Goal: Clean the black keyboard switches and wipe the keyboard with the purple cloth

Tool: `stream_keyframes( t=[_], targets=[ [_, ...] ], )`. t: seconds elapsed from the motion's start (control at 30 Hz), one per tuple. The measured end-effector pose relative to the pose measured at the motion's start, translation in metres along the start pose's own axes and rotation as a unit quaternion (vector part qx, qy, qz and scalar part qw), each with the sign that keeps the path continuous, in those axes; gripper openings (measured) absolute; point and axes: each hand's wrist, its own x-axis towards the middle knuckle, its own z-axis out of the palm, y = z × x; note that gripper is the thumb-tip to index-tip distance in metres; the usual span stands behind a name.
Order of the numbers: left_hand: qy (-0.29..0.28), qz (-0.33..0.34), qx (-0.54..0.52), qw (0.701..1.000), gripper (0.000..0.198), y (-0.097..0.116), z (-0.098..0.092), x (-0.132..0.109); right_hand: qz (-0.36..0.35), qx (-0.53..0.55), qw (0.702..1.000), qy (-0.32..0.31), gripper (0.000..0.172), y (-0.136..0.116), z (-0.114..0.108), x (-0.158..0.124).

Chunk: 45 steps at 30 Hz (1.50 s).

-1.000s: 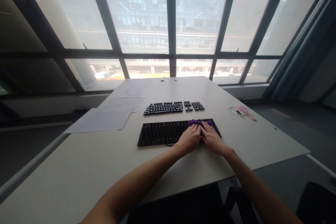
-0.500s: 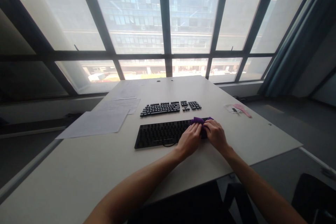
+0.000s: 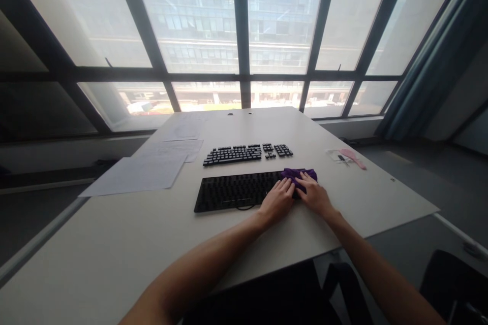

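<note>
A black keyboard base [image 3: 232,190], its keycaps off, lies on the white desk in front of me. Over its right end is spread a crumpled purple cloth [image 3: 299,175]. My left hand [image 3: 278,198] rests there with fingers stretched forward, their tips at the cloth's left edge. On the cloth's right part, my right hand [image 3: 314,195] holds it against the base between thumb and fingers. Beyond the base, loose black keycaps [image 3: 232,155] are laid out in keyboard order, with more keycaps [image 3: 283,150] in a block to their right.
Sheets of paper [image 3: 137,175] lie on the desk's left side. Toward the right edge are a pink brush-like tool [image 3: 353,157] and a small dark item [image 3: 342,159] on clear plastic. Large windows stand behind the desk [image 3: 152,244], and a dark chair [image 3: 453,284] is at lower right.
The purple cloth, bunched under my fingers before, now lies more spread over the base's right end. My fingers have straightened and flattened. The base has stayed in place.
</note>
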Motion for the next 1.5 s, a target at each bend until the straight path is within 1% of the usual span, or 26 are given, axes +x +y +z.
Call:
stream_keyframes(
  t=[0.1, 0.17, 0.23, 0.3, 0.33, 0.4, 0.47, 0.53, 0.6, 0.7, 0.83, 0.97, 1.07, 1.17, 1.23, 1.37, 1.5],
  targets=[
    [0.007, -0.002, -0.009, 1.000, 0.053, 0.001, -0.001, -0.001, 0.022, 0.014, 0.999, 0.038, 0.031, -0.005, -0.006, -0.001],
    [0.017, 0.001, -0.017, 1.000, 0.057, 0.002, -0.003, -0.002, 0.046, 0.028, 0.997, 0.060, 0.028, -0.005, -0.010, -0.003],
    [0.033, 0.010, -0.029, 0.999, 0.064, 0.004, -0.007, -0.003, 0.061, 0.040, 0.994, 0.086, 0.028, -0.003, -0.014, -0.007],
    [0.045, 0.020, -0.043, 0.998, 0.071, 0.006, -0.009, -0.004, 0.047, 0.049, 0.992, 0.102, 0.030, -0.002, -0.015, -0.013],
    [0.047, 0.023, -0.048, 0.997, 0.072, 0.007, -0.010, -0.004, 0.030, 0.050, 0.994, 0.096, 0.032, -0.001, -0.013, -0.016],
    [0.038, 0.026, -0.052, 0.998, 0.067, 0.008, -0.009, -0.004, -0.004, 0.039, 0.997, 0.061, 0.037, -0.002, -0.007, -0.024],
    [0.022, 0.026, -0.048, 0.998, 0.061, 0.008, -0.007, -0.004, -0.012, 0.018, 0.999, 0.028, 0.047, -0.003, 0.001, -0.030],
    [0.010, 0.026, -0.045, 0.999, 0.060, 0.008, -0.006, -0.004, -0.007, 0.004, 1.000, 0.010, 0.054, -0.003, 0.005, -0.032],
    [0.005, 0.027, -0.045, 0.999, 0.063, 0.008, -0.005, -0.004, -0.006, 0.008, 1.000, 0.004, 0.054, -0.004, 0.005, -0.032],
    [0.002, 0.029, -0.046, 0.999, 0.066, 0.010, -0.007, -0.005, -0.004, 0.027, 1.000, 0.008, 0.049, -0.006, -0.003, -0.028],
    [0.000, 0.034, -0.050, 0.998, 0.062, 0.012, -0.010, -0.006, 0.021, 0.025, 0.999, 0.031, 0.036, -0.012, -0.010, -0.028],
    [0.011, 0.033, -0.055, 0.998, 0.059, 0.012, -0.009, -0.006, 0.019, 0.022, 0.998, 0.057, 0.031, -0.014, -0.010, -0.033],
    [0.026, 0.016, -0.053, 0.998, 0.066, 0.013, -0.007, -0.007, 0.017, 0.044, 0.995, 0.090, 0.029, -0.011, -0.009, -0.032],
    [0.031, 0.006, -0.044, 0.999, 0.074, 0.013, -0.004, -0.007, 0.027, 0.061, 0.989, 0.131, 0.030, -0.005, -0.006, -0.025],
    [0.026, 0.001, -0.039, 0.999, 0.074, 0.012, -0.002, -0.007, 0.035, 0.060, 0.990, 0.122, 0.034, -0.001, 0.000, -0.020],
    [0.013, -0.014, -0.027, 0.999, 0.068, 0.009, 0.003, -0.006, 0.046, 0.058, 0.995, 0.064, 0.043, 0.005, 0.013, -0.014],
    [0.009, -0.011, -0.020, 1.000, 0.067, 0.009, 0.005, -0.006, 0.052, 0.041, 0.997, 0.045, 0.043, 0.006, 0.016, -0.015]
  ],
)
